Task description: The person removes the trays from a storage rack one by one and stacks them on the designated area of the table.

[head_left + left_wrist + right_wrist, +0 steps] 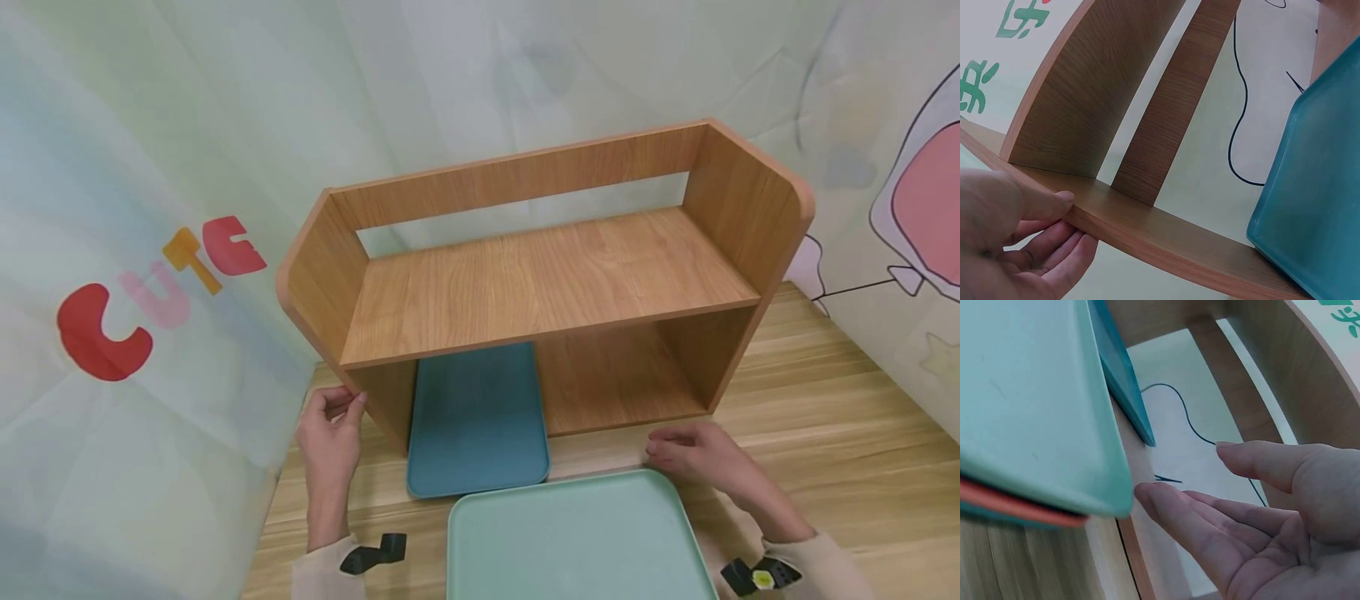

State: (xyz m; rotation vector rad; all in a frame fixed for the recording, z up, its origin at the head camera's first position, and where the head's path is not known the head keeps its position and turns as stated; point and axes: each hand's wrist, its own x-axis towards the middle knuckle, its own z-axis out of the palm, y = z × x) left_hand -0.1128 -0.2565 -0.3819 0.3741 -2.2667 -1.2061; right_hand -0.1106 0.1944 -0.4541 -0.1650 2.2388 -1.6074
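Note:
A two-tier wooden desktop shelf (555, 275) stands on the table. My left hand (330, 437) pinches the front edge of its left side panel, thumb on the inner face and fingers on the outer, as the left wrist view shows. In the lower tier lies a blue-teal tray (480, 417), against the left side, its front end sticking out past the shelf. A mint-green tray (577, 542) is in front of it, nearer to me. Just off that tray's far right corner, my right hand (701, 454) hovers with thumb and fingers apart, holding nothing.
Under the mint tray, an orange-red tray (1022, 503) and another teal one show at the edge in the right wrist view. Printed curtains (187, 125) hang behind and to both sides of the wood-grain table (825, 433). The shelf has an open back gap.

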